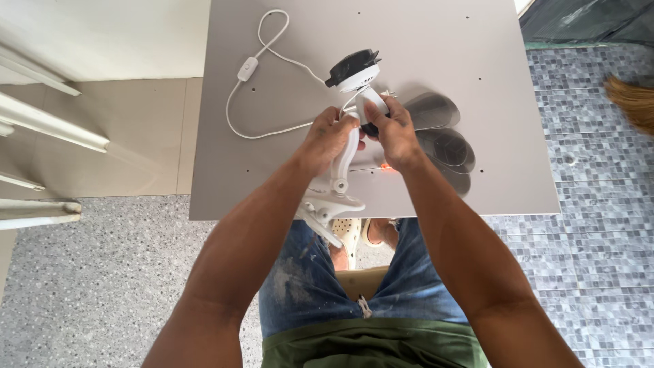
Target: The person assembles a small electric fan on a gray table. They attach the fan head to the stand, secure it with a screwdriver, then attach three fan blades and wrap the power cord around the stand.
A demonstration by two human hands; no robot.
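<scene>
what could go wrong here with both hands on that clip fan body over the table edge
The white clip fan is held by the left hand and right hand, its clamp past the grey table edge; a slip could drop it to the floor. Its white cord loops loosely and might snag. The clear fan blades lie right beside the hands and could get knocked.

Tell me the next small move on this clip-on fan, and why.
Probably keep the left hand steady on the white stem while the right hand works the motor housing: both hands already grip there, and the clear blades lie loose on the grey panel.
</scene>
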